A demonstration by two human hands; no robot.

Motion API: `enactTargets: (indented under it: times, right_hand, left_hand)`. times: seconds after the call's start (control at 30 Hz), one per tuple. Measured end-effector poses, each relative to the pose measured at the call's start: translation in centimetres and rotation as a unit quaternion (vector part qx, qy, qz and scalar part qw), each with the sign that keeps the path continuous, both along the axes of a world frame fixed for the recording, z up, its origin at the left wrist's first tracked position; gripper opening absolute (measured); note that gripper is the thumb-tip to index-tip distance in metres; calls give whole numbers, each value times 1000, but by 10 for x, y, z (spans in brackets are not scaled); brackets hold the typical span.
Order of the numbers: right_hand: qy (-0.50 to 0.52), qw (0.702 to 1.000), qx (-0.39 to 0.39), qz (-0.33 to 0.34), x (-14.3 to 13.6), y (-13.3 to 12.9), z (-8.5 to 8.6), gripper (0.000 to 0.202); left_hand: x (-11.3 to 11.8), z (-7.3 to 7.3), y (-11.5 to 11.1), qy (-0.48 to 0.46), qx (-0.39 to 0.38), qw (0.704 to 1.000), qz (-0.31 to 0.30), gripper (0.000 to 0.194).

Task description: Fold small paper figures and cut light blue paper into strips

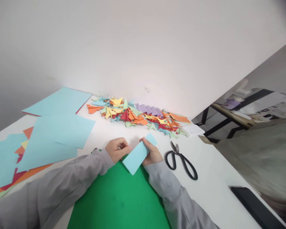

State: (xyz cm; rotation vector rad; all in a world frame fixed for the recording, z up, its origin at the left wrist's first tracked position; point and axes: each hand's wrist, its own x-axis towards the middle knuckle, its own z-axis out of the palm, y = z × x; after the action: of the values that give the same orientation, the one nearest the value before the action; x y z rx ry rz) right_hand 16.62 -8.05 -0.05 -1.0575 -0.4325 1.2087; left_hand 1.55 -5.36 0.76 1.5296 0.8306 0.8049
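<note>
A narrow light blue strip of paper, seemingly folded, slants above the green mat. My right hand grips it from the right, with the thumb across its front face and the other fingers behind. At the strip's left edge is my left hand, its fingers curled and its thumb and index finger closed together. Whether those fingertips pinch anything I cannot make out. Black-handled scissors lie to the right of my right hand, their blades slightly apart.
Folded paper planes in many colours pile up along the wall, with a purple pleated row among them. Light blue sheets and coloured paper cover the left side. A black flat object lies near the table's right edge.
</note>
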Motion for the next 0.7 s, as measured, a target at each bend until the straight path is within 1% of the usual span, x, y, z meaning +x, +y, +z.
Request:
enactTargets:
  times: [0.1, 0.2, 0.37, 0.47, 0.57, 0.7]
  right_hand:
    - [44, 999, -9, 25, -24, -8, 1, 22]
    - [53, 998, 1, 43, -33, -10, 0, 23]
    - [48, 998, 3, 27, -28, -6, -2, 22]
    - [63, 998, 2, 22, -23, -5, -1, 22]
    - [74, 997, -8, 30, -18, -4, 3, 20]
    - [91, 995, -28, 35, -13, -4, 8, 16]
  left_hand:
    - [1, -1, 0, -4, 46, 998, -33, 23]
    - [1, -6, 1, 1, 66, 996, -61, 25]
    - [2, -14, 4, 7, 96, 993, -70, 24]
    - [1, -14, 5, 7, 115, 990, -75, 26]
    - [1, -11, 5, 5, 131, 988, -85, 28]
    - [0, -11, 6, 6, 120, 989, -81, 27]
